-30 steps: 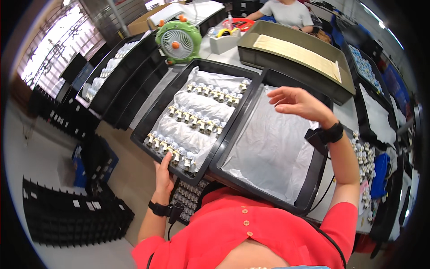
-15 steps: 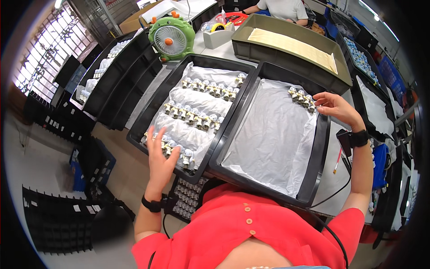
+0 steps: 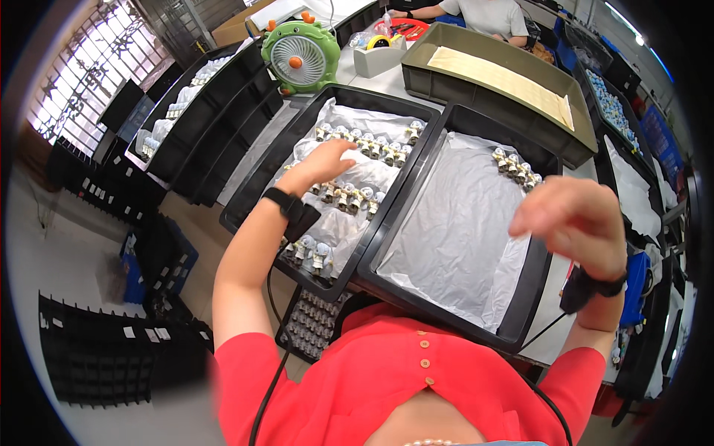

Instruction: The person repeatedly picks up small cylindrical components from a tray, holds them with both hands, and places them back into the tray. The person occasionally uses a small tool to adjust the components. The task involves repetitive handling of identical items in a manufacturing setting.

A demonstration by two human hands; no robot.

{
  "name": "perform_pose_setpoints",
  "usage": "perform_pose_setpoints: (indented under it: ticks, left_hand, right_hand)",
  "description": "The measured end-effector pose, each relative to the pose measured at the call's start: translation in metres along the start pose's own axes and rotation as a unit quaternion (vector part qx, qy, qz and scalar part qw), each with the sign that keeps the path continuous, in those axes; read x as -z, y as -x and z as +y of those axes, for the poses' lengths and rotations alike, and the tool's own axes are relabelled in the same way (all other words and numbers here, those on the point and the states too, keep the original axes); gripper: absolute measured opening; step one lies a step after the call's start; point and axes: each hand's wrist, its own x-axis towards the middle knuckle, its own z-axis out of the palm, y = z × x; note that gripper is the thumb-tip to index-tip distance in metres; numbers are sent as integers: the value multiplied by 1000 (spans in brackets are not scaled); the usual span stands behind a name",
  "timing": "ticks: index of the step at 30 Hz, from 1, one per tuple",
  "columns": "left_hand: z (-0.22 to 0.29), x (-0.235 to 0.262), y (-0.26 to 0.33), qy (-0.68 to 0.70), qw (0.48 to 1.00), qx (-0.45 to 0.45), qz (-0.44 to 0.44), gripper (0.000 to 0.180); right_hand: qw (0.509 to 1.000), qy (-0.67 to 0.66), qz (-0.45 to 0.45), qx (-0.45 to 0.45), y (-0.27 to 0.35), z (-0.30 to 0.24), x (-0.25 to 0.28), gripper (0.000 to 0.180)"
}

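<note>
Two black trays lined with thin white sheeting stand side by side. In the left tray (image 3: 245,189), small figurines with pale blue heads (image 3: 387,151) lie in rows on the sheeting. My left hand (image 3: 327,162) reaches over these rows, fingers apart, and I see nothing in it. Part of the middle row is hidden beneath it. The right tray (image 3: 439,303) holds a short row of similar figurines (image 3: 516,168) in its far right corner. Over that tray's right rim hovers my right hand (image 3: 573,219), smeared by motion; its fingers point left and any contents cannot be made out.
A green cartoon-shaped fan (image 3: 301,56) stands beyond the left tray. Behind the right tray sits an olive bin (image 3: 491,89), with a tape dispenser (image 3: 379,58) on its left. Stacked dark trays (image 3: 223,134) rise at left. Across the table a person (image 3: 494,18) sits.
My left hand has moved away from the near row, up and right over the farther rows. The right hand has left the corner figurines, coming nearer and higher.
</note>
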Motion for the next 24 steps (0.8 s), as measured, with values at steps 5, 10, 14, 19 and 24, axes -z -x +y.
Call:
perform_pose_setpoints:
  ticks: [5, 10, 14, 19, 24]
  left_hand:
    - [-15, -20, -60, 17, 999, -13, 29, 32]
    - [-39, -50, -92, -21, 999, -13, 35, 33]
    - [-16, -48, -107, -62, 997, 43, 30, 40]
    - [-47, -63, -110, -81, 985, 114, 98, 47]
    - [-46, -53, -114, -110, 970, 175, 125, 38]
  right_hand:
    - [978, -108, -62, 166, -13, -35, -32, 15]
    - [941, -263, -163, 138, 0, -24, -25, 12]
    - [923, -328, -173, 101, 15, -18, -16, 13]
    - [901, -383, -187, 76, 17, -10, -5, 18]
    - [872, -433, -227, 30, 26, 8, -5, 15]
